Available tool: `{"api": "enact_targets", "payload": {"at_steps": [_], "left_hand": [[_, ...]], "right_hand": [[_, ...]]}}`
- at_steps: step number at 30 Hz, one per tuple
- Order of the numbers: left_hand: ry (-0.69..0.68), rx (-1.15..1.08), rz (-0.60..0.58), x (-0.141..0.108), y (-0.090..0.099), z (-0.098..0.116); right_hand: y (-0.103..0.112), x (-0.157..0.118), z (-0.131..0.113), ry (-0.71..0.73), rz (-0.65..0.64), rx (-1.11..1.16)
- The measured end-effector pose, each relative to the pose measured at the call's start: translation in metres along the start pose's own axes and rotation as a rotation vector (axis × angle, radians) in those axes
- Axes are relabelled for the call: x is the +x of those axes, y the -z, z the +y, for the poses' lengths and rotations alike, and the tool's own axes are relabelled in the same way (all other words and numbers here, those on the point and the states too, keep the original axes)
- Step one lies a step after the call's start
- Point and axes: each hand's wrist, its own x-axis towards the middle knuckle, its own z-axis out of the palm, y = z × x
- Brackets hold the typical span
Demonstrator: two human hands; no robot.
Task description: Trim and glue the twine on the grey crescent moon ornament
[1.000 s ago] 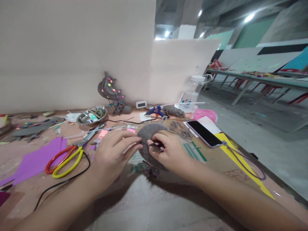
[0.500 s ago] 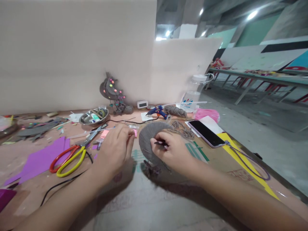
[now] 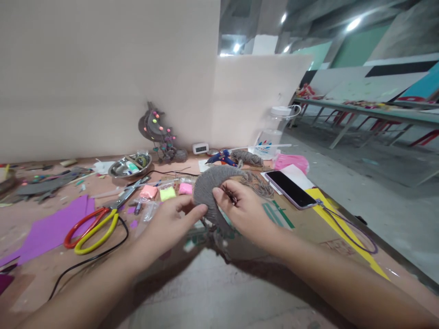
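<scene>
A crescent shape wrapped in grey yarn (image 3: 210,187) is held up between my hands above a cardboard sheet (image 3: 308,233). My left hand (image 3: 180,217) grips its left edge, thumb on the front and fingers behind. On the right side, my right hand (image 3: 240,201) is closed on the inner edge, with a small dark piece showing between its fingers; I cannot make out what it is. Dark blurred bits dangle below the crescent. Behind it lie a blue glue gun (image 3: 221,157) and loose grey yarn (image 3: 259,185).
Red-and-yellow-handled scissors (image 3: 98,230) lie on purple sheets (image 3: 58,226) at left. Small bags of coloured clay (image 3: 167,193), a metal dish (image 3: 128,167) and a decorated grey crescent (image 3: 154,125) stand farther back. A phone (image 3: 291,189) and a water bottle (image 3: 272,132) are at right.
My left hand has moved to the crescent and now grips its left edge. The crescent has been lifted and tilted up, and the clay bags have come into fuller view.
</scene>
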Motion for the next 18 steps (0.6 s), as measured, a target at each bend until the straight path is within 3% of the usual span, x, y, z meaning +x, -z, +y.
{"api": "enact_targets", "payload": {"at_steps": [5,8,11,13,16,18], "left_hand": [[0.063,-0.059,0.107,0.005,0.003,-0.008],[-0.006,-0.004,0.148,0.006,0.008,-0.011],[-0.198,0.169,0.385,0.004,0.01,-0.009],[-0.388,0.316,0.477,0.002,0.011,-0.007],[-0.613,0.481,0.41,-0.002,0.012,-0.005],[-0.667,0.57,0.364,-0.004,0.012,-0.005]], "right_hand": [[0.004,0.003,0.002,-0.055,-0.262,-0.029],[0.005,0.004,0.004,-0.026,-0.326,-0.04],[0.004,0.003,0.005,-0.016,-0.282,-0.024],[0.002,0.002,0.005,-0.023,-0.268,-0.018],[0.0,0.001,0.005,-0.02,-0.276,0.006],[-0.001,0.0,0.006,-0.018,-0.277,0.019]]}}
